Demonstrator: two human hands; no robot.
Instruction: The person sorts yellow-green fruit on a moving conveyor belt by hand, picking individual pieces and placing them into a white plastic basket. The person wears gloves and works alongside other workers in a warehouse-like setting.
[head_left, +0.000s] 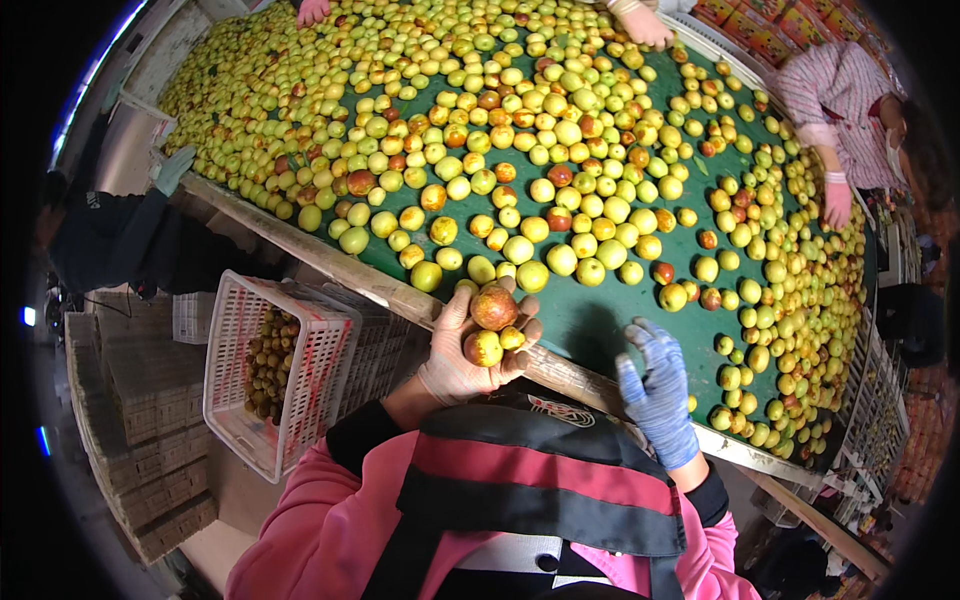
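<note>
My left hand (461, 360), in a pale glove with bare-looking fingertips, cups a few jujubes near the table's front rim. The largest jujube (493, 307) is mostly red-brown; below it sit a yellow-green one with brown patches (483, 348) and a small yellowish one (511, 338). My right hand (660, 390), in a blue knitted glove, hovers over the near edge with its fingers apart and nothing in them. Beneath both hands lies the green sorting table (592, 319), spread with many green, yellow and reddish jujubes (562, 259).
A wooden rim (300, 244) edges the table. At left stands a white plastic crate (319, 382) holding brownish jujubes (271, 364), near stacked crates (154, 390). Co-workers' gloved hands reach in at the left (174, 169), top (645, 26) and right (838, 202). Printed cartons (795, 30) stand behind.
</note>
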